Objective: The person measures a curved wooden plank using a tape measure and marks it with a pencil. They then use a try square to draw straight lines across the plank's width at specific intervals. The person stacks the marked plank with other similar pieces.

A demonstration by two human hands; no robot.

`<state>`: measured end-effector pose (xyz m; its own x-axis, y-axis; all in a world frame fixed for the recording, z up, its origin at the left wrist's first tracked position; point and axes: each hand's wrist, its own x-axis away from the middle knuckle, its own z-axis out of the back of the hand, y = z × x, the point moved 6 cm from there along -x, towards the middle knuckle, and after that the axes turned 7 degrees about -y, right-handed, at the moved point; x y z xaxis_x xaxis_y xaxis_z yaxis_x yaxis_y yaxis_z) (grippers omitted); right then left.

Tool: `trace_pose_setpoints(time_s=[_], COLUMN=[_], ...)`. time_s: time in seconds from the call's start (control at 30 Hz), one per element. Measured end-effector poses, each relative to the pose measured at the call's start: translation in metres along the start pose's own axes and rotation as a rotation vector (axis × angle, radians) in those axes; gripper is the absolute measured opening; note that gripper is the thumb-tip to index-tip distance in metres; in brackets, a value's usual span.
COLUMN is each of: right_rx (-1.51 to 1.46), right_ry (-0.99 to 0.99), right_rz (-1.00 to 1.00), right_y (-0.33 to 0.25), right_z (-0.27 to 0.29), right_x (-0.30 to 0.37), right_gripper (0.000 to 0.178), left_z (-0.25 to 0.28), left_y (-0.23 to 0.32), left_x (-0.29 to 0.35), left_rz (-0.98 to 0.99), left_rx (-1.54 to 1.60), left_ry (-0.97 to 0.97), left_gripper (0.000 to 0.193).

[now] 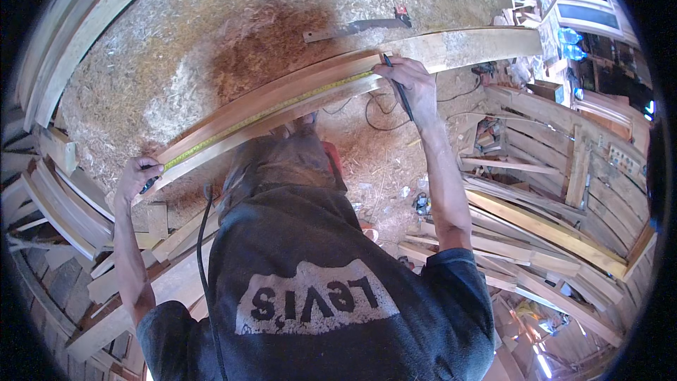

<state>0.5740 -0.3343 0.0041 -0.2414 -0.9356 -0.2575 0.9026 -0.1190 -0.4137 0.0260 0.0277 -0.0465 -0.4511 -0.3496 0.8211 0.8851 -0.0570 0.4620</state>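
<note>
A long pale wooden board (486,44) runs across in front of me, from low at the left to higher at the right. A yellow tape measure blade (268,110) is stretched along it. My left hand (132,179) is closed round the dark and blue tape measure case (149,185) at the board's left end. At the far end of the blade, my right hand (415,85) rests on the board. Its fingers grip a slim dark pencil (404,97), whose upper end shows past the knuckles; whether they also pinch the tape's end is hidden.
Beyond the board, a handsaw (352,29) lies on sawdust-covered ground (169,49). Black cord (368,116) loops behind the board near my right forearm. Stacked planks (543,229) fill the right side, and more timber (60,204) lies at left. Blue plastic bottles (571,44) stand far right.
</note>
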Motion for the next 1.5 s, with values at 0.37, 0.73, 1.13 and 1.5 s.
trace_pose_setpoints(time_s=[0.37, 0.73, 1.13, 1.5], right_rx=[-0.026, -0.042, -0.01, 0.142], right_ry=[-0.007, -0.055, -0.086, -0.142], right_rz=[-0.004, 0.004, 0.005, 0.072], right_y=[0.006, 0.011, 0.005, -0.006], right_z=[-0.003, -0.001, 0.002, 0.008], right_x=[0.002, 0.003, 0.0, -0.008], right_gripper=[0.031, 0.026, 0.023, 0.031], left_z=[0.002, 0.001, 0.0, 0.001], left_y=[-0.009, -0.017, -0.008, -0.011], left_x=[-0.006, -0.011, -0.006, -0.003], left_rz=[0.006, 0.022, 0.036, 0.027], left_rx=[0.002, 0.078, 0.087, -0.142], left_ry=[-0.027, -0.023, -0.026, 0.074], left_gripper=[0.023, 0.021, 0.019, 0.024])
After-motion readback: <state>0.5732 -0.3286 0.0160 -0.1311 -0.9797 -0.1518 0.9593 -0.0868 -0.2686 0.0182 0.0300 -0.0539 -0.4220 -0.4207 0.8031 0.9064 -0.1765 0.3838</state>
